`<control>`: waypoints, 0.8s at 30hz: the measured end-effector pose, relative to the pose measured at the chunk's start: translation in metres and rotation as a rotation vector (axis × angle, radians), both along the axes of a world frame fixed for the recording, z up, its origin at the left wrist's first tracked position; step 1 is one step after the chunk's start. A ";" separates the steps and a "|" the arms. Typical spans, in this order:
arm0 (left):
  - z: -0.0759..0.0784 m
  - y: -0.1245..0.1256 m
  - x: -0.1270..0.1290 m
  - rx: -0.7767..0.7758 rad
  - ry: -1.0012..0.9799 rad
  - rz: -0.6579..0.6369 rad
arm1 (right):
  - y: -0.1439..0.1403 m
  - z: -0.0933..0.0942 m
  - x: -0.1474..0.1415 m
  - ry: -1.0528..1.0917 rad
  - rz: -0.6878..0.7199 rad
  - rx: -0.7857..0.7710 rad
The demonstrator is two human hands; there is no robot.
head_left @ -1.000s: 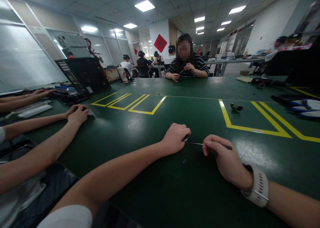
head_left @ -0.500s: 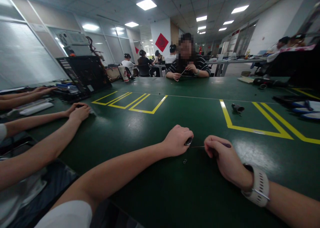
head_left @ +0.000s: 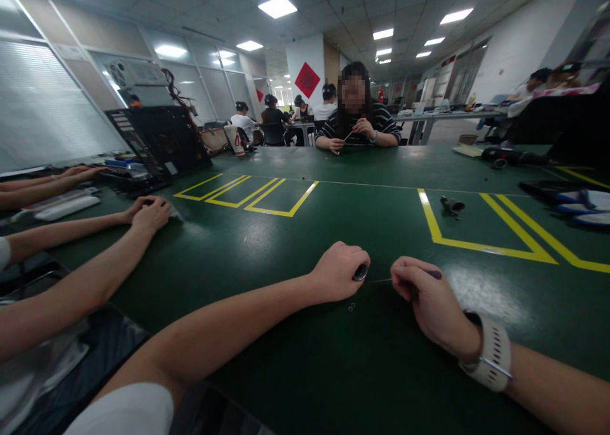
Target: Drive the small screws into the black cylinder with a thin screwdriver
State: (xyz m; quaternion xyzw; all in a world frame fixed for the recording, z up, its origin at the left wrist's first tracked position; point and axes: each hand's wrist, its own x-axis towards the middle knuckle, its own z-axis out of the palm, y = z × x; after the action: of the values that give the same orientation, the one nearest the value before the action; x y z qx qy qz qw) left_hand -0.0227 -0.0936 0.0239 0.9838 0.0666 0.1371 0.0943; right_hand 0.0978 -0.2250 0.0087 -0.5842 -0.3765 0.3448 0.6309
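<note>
Under both hands, the green counter [head_left: 295, 371] carries the whole arrangement, with yellow marking lines [head_left: 476, 244] beyond the right hand. Beyond the hands, across the counter, sits a person in a striped top [head_left: 357, 127]; on the left side, the forearms of co-workers [head_left: 86, 232] rest on the counter, well apart from the wearer's own.

The left hand [head_left: 340, 271] lies curled, closed around a small round metal part [head_left: 361, 272] that shows at its fingertips. The right hand [head_left: 424, 301], with a white wristband [head_left: 493, 355] at the wrist, is closed in a pinch on a thin tool [head_left: 431, 274], whose dark handle end shows beyond the knuckles. A fine shaft [head_left: 379, 281] runs from this grip toward the left hand.

The long axis of the tool lies nearly level, left to right, bridging the narrow gap between the hands. Its tip meets or nearly meets the metal part; contact cannot be told. The left hand is the nearer to that part, the right hand the nearer to the handle. Two tiny ring-like pieces [head_left: 351, 307] lie loose on the counter just nearer the wearer than the left hand.

Compared with one second ago, the hands sit slightly closer together, and less of the shaft shows between them; the grips are unchanged.
</note>
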 end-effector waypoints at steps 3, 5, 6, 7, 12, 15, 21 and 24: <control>-0.001 -0.001 0.000 0.003 0.024 -0.001 | 0.000 -0.001 0.000 0.041 -0.030 0.046; -0.002 0.000 0.000 0.006 0.029 0.002 | 0.000 -0.002 0.000 0.066 -0.043 0.074; -0.003 0.000 0.001 0.004 0.023 0.004 | 0.000 -0.002 0.000 0.076 -0.050 0.088; -0.003 0.000 0.001 -0.002 0.012 0.007 | 0.000 -0.002 0.000 0.083 -0.058 0.100; 0.008 0.007 0.000 -0.027 -0.104 0.099 | 0.001 0.003 0.000 -0.081 -0.077 0.019; 0.021 0.017 -0.002 0.016 -0.188 0.228 | 0.002 0.009 -0.005 -0.298 0.058 -0.123; 0.031 0.043 0.000 -0.313 -0.349 0.466 | -0.002 0.012 -0.027 -0.686 0.380 -0.113; 0.032 0.046 0.005 -0.643 -0.397 0.525 | -0.008 0.012 -0.037 -0.831 0.538 -0.016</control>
State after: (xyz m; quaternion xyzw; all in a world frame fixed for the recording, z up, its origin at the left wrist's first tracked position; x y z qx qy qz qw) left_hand -0.0179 -0.0472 0.0562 0.8090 0.3334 0.3146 0.3679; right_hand 0.0612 -0.2330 0.0211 -0.5592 -0.7309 0.2364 0.3118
